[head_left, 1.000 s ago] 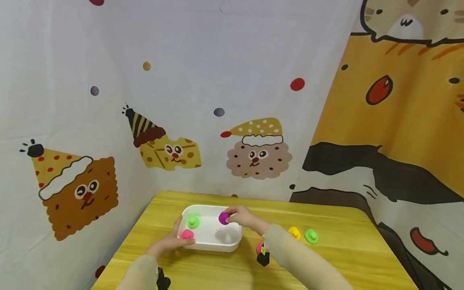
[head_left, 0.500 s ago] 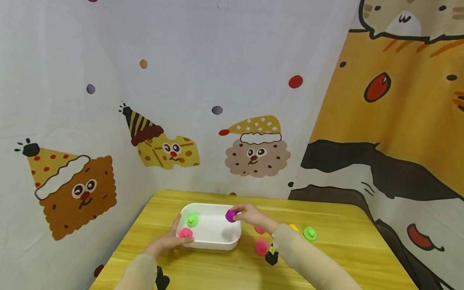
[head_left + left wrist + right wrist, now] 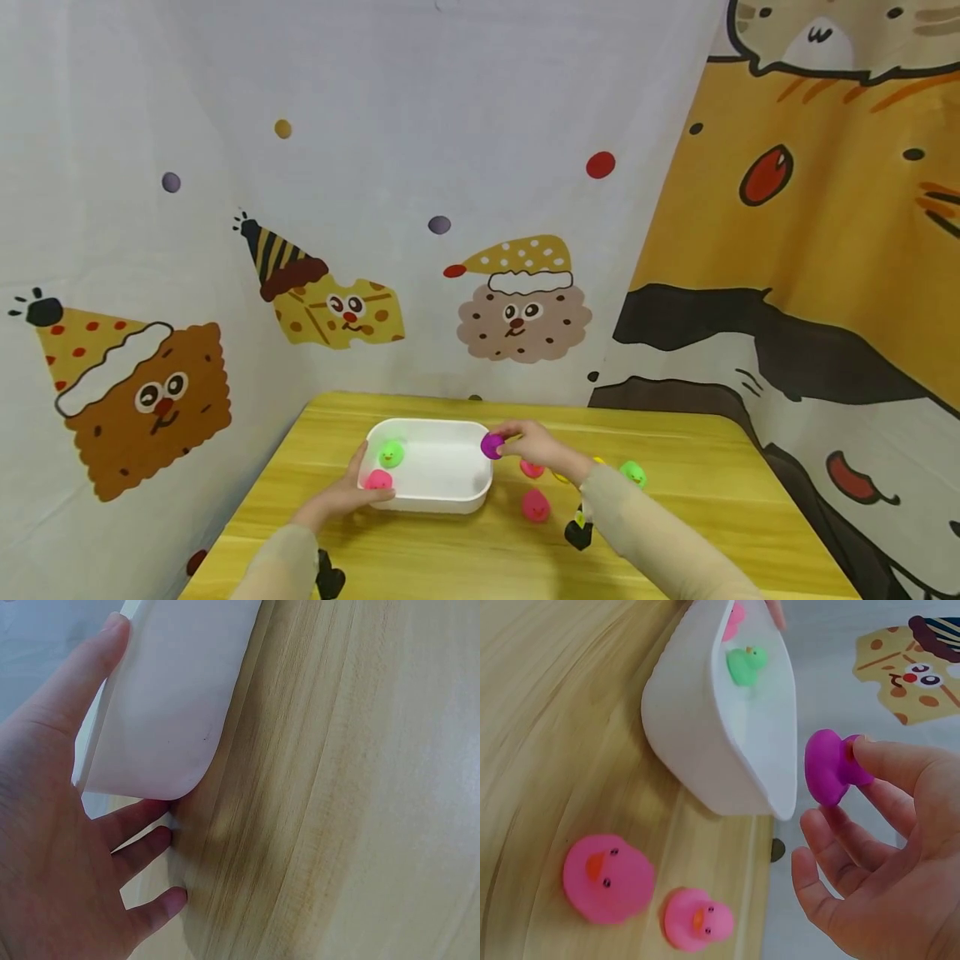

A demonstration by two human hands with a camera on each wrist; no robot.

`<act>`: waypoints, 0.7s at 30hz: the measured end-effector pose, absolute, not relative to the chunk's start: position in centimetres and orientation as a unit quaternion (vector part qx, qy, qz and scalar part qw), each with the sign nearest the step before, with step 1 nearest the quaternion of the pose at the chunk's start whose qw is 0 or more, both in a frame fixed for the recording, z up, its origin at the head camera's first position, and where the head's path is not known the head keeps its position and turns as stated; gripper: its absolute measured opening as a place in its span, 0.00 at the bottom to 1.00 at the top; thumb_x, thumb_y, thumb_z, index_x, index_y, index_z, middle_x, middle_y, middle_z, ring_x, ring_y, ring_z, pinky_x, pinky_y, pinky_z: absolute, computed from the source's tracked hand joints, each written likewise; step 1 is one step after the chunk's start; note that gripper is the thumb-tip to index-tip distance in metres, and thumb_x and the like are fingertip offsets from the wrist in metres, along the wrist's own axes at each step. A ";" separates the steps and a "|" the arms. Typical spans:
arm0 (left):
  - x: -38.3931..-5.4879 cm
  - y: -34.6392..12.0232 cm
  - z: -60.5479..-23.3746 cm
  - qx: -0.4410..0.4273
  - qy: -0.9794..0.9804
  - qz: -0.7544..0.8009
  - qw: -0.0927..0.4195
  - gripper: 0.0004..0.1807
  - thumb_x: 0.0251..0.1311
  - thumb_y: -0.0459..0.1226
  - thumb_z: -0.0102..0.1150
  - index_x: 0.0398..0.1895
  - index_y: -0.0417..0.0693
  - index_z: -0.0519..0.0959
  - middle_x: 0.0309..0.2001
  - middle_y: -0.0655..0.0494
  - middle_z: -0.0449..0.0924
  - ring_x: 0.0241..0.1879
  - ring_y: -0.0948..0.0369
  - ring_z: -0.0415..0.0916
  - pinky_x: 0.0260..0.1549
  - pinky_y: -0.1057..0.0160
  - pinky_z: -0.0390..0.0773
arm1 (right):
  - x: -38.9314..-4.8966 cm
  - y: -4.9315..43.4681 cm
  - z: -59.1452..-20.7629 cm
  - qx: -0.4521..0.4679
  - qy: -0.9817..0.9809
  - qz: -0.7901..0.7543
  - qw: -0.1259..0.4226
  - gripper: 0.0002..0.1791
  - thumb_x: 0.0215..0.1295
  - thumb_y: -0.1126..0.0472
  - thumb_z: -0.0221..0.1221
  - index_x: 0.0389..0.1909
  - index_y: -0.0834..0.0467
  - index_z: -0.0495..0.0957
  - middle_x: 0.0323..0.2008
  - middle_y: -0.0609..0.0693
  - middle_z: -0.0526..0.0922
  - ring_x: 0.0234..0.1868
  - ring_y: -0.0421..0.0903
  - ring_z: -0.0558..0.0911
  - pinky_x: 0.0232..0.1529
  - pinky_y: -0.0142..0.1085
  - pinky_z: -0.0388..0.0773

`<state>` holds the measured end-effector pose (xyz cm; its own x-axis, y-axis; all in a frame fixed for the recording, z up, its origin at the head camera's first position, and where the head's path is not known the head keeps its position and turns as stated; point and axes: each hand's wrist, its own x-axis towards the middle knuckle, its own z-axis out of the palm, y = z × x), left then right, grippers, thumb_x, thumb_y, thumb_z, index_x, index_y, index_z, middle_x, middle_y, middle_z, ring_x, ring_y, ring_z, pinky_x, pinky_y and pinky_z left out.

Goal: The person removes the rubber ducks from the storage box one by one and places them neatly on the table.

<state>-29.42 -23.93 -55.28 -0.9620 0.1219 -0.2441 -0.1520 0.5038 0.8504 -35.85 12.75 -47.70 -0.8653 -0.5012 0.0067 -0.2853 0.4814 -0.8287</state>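
Observation:
My right hand (image 3: 538,442) pinches a purple rubber duck (image 3: 829,766) between thumb and fingers. In the head view this duck is at the right end of a white plastic bin (image 3: 450,505). The right wrist view shows it raised, apart from the rim. My left hand (image 3: 339,498) holds the bin's left end, thumb at the front rim and fingers around the corner; the left wrist view shows this hand (image 3: 71,817) on the bin's outer wall (image 3: 169,712). Inside the bin, at its left end, are a green rubber duck (image 3: 391,454) and a pink rubber duck (image 3: 378,480).
Two pink rubber ducks (image 3: 607,877) stand on the wooden table (image 3: 420,554), right of the bin. Past my right forearm are a green duck (image 3: 633,472) and partly hidden yellow ones (image 3: 561,477). A printed cloth (image 3: 360,167) hangs behind the table.
My right hand has moved the purple duck rightward, from over the bin's inside to its right end. Pink ducks behind the right arm have come into sight. My left hand keeps its hold.

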 end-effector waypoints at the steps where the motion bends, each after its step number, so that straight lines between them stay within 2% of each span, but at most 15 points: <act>1: -29.5 -24.0 -55.5 -0.013 0.854 0.501 0.140 0.66 0.50 0.54 0.69 0.77 0.52 0.28 0.74 0.32 0.35 0.68 0.34 0.46 0.63 0.29 0.46 | -35.8 13.0 -47.7 -0.231 0.854 -0.452 0.117 0.18 0.59 0.61 0.65 0.51 0.61 0.81 0.45 0.52 0.83 0.51 0.56 0.77 0.52 0.50 0.73; 6: -30.1 -24.1 -56.0 -0.014 0.848 0.511 0.140 0.66 0.51 0.52 0.70 0.77 0.49 0.28 0.75 0.33 0.32 0.69 0.35 0.44 0.63 0.29 0.43 | -35.4 14.3 -47.5 -0.225 0.857 -0.451 0.113 0.18 0.60 0.62 0.65 0.50 0.63 0.81 0.45 0.53 0.83 0.50 0.58 0.77 0.49 0.47 0.76; 15: -29.8 -24.1 -55.6 -0.004 0.850 0.508 0.140 0.66 0.51 0.53 0.70 0.76 0.48 0.28 0.75 0.33 0.32 0.70 0.34 0.42 0.63 0.29 0.41 | -34.5 17.0 -47.2 -0.220 0.853 -0.459 0.118 0.17 0.59 0.64 0.63 0.50 0.65 0.80 0.45 0.55 0.82 0.45 0.50 0.78 0.45 0.40 0.77; 21: -29.1 -23.8 -54.8 0.015 0.857 0.499 0.131 0.66 0.53 0.53 0.68 0.76 0.46 0.26 0.73 0.28 0.33 0.68 0.30 0.41 0.61 0.27 0.42 | -34.2 18.6 -47.8 -0.214 0.852 -0.462 0.119 0.16 0.60 0.64 0.64 0.48 0.66 0.81 0.43 0.53 0.82 0.43 0.49 0.78 0.42 0.38 0.77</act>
